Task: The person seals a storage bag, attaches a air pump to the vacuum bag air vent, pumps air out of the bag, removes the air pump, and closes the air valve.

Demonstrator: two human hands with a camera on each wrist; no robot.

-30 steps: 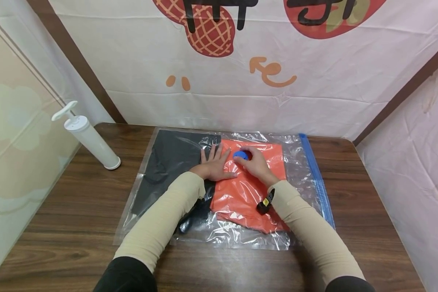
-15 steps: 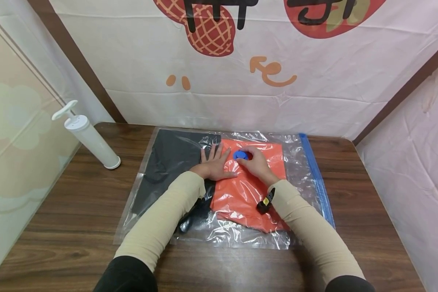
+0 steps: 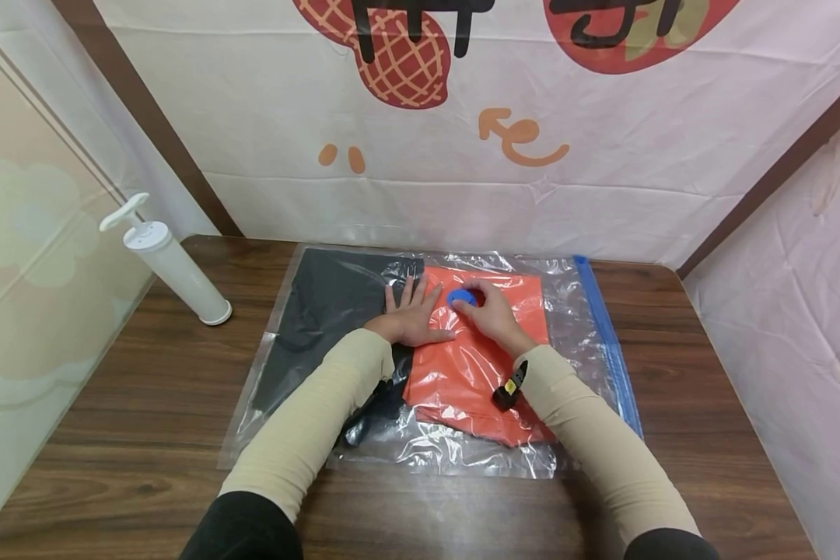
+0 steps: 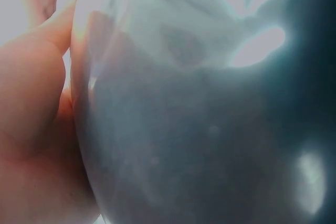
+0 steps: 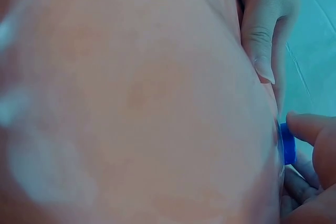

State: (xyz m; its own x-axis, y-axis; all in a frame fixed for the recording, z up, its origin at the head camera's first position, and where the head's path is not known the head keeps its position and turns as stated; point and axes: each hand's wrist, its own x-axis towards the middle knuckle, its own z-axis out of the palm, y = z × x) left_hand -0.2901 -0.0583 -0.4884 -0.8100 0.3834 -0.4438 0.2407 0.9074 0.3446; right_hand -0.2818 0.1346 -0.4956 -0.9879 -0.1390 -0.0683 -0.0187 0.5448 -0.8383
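Note:
A clear plastic vacuum storage bag [image 3: 565, 311] lies flat on the table, with a folded black fabric piece [image 3: 322, 311] and a folded orange one [image 3: 462, 365] side by side inside. The round blue valve cap [image 3: 460, 297] sits on the bag over the orange fabric. My left hand [image 3: 414, 317] rests on the bag with fingers spread, where black meets orange. Thumb and fingers of my right hand [image 3: 495, 317] pinch the valve cap by its edge. In the right wrist view the cap [image 5: 287, 144] shows side-on at the bag's surface, with the left thumb [image 5: 260, 51] near it.
A white hand pump [image 3: 178, 268] with a T-shaped handle stands at the table's back left. A blue zip strip [image 3: 605, 342] runs along the bag's right edge. Printed curtains [image 3: 434, 202] enclose the wooden table [image 3: 686, 389] at the back and sides.
My right thumb and fingers shift slightly around the blue valve cap, and its visible face changes a little. My left hand, the bag and the pump stay in place.

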